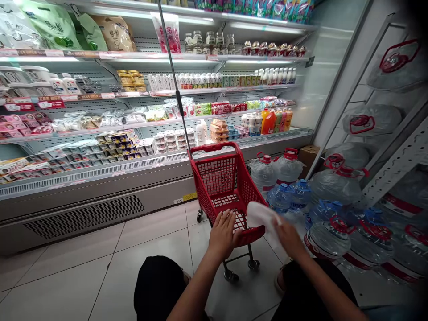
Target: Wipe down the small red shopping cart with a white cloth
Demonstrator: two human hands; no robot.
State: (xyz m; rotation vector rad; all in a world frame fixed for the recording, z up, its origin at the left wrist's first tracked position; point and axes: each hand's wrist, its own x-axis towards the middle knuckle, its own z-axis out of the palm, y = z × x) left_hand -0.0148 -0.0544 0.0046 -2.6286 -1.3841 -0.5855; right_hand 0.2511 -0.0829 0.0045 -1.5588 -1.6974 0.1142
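A small red plastic shopping cart (214,205) with lattice sides stands before me, a thin pole rising from its far left corner. My left hand (221,234) is closed over the near left corner of its rim, fingers forward and thumb along the near edge. A white cloth or tissue (262,217), partly smeared by motion, is bunched in my right hand (287,236) at the cart's near right corner. The cloth hangs over the rim there, and whether it presses on the plastic I cannot tell. Part of the cart's floor is hidden behind my left hand.
An open refrigerated case (167,178) with several shelves of yogurt, bottles and bags runs behind the cart. Large water jugs (327,236) crowd the floor at right, near a metal rack (384,178). My knees flank the cart on the tiled floor (67,281).
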